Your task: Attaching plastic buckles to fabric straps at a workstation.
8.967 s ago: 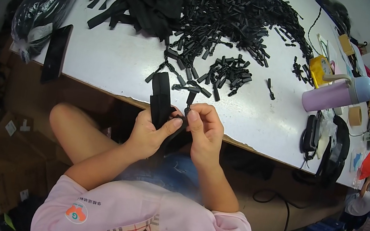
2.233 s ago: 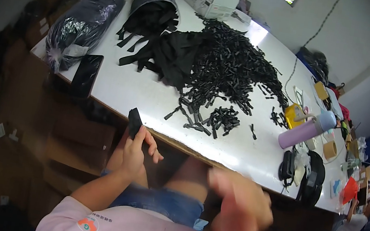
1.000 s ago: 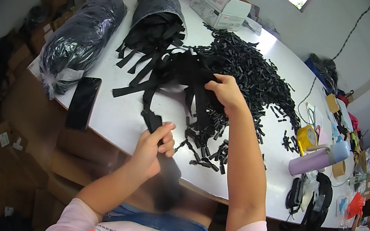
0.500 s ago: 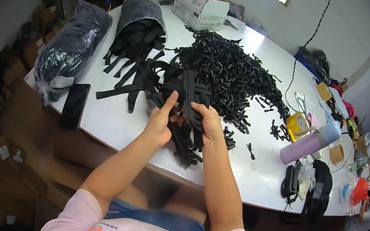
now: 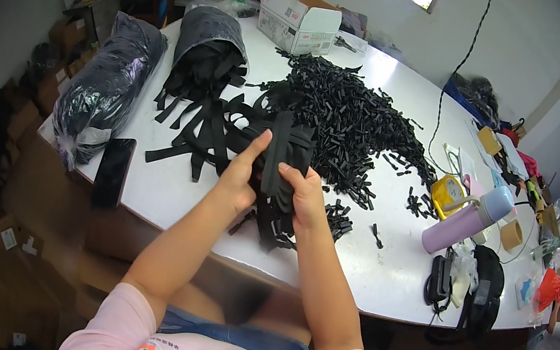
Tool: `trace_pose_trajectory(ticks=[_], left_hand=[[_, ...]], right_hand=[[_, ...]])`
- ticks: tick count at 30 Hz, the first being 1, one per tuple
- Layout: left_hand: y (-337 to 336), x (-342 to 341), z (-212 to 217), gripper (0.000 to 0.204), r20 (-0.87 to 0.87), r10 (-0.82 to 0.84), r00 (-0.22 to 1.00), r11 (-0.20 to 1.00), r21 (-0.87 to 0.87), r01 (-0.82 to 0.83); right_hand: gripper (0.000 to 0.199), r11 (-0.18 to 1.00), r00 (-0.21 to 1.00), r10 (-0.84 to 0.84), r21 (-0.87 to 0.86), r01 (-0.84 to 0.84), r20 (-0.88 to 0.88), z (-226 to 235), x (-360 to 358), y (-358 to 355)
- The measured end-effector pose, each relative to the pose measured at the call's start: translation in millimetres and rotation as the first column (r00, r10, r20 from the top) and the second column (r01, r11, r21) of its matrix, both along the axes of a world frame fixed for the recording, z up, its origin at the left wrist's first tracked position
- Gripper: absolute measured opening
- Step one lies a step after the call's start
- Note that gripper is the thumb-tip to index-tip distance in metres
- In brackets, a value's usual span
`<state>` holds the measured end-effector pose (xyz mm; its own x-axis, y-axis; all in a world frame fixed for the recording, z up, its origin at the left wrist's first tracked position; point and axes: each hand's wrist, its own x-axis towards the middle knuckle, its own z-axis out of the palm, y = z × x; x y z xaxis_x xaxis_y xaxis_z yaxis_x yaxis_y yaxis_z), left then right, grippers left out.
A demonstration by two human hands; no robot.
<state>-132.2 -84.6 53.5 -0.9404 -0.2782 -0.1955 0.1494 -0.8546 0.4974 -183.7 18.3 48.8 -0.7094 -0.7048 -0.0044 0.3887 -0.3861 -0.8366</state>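
Between my two hands is a bundle of flat black fabric straps (image 5: 274, 155), held above the near part of the white table (image 5: 164, 192). My left hand (image 5: 240, 177) grips its left side, thumb pointing up. My right hand (image 5: 304, 196) closes on the right side, its thumb pressed across the straps. The lower ends hang down between my wrists. Most of my fingers are hidden behind the bundle. Loose straps (image 5: 184, 143) spread to the left, spilling from an opened plastic bag (image 5: 212, 28). Just beyond my hands lies a large heap of small black strip-like pieces (image 5: 349, 120).
A wrapped plastic bag (image 5: 108, 88) and a black phone (image 5: 113, 172) lie at the left edge. A white carton (image 5: 297, 24) stands at the back. Rightward are a purple bottle (image 5: 463, 222), a yellow tape dispenser (image 5: 447, 193), a black case (image 5: 483, 289) and a tape roll (image 5: 511, 234).
The straps are gathered into a more compact, upright bundle. My right hand has moved slightly left and down, and both hands stay closed on the straps. The view has shifted slightly.
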Motion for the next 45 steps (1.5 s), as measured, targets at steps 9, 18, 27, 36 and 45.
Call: trace_pose_trajectory(ticks=[9, 18, 27, 36, 45], left_hand=[[-16, -12, 0, 0.019, 0.006, -0.127, 0.992, 0.989, -0.074, 0.127], [-14, -13, 1, 0.016, 0.031, 0.016, 0.999, 0.988, -0.154, -0.011], [-21, -9, -8, 0.014, 0.094, 0.091, 0.991, 0.97, -0.235, -0.066], [4, 1, 5, 0.067, -0.124, -0.058, 0.991, 0.996, -0.071, 0.049], [-33, -5, 5, 0.018, -0.172, 0.097, 0.98, 0.994, 0.062, -0.088]], right_hand=[[0.015, 0.986, 0.991, 0.135, 0.1, -0.134, -0.006, -4, 8, 10], [0.017, 0.934, 0.833, -0.121, 0.222, 0.28, -0.54, -11, -7, 5], [0.02, 0.967, 0.869, -0.239, -0.021, 0.256, -0.433, 50, -6, 13], [0.018, 0.976, 0.992, 0.116, 0.192, -0.107, -0.04, 20, 11, -2], [0.062, 0.796, 0.219, -0.066, 0.081, 0.6, -0.973, 26, 23, 20]])
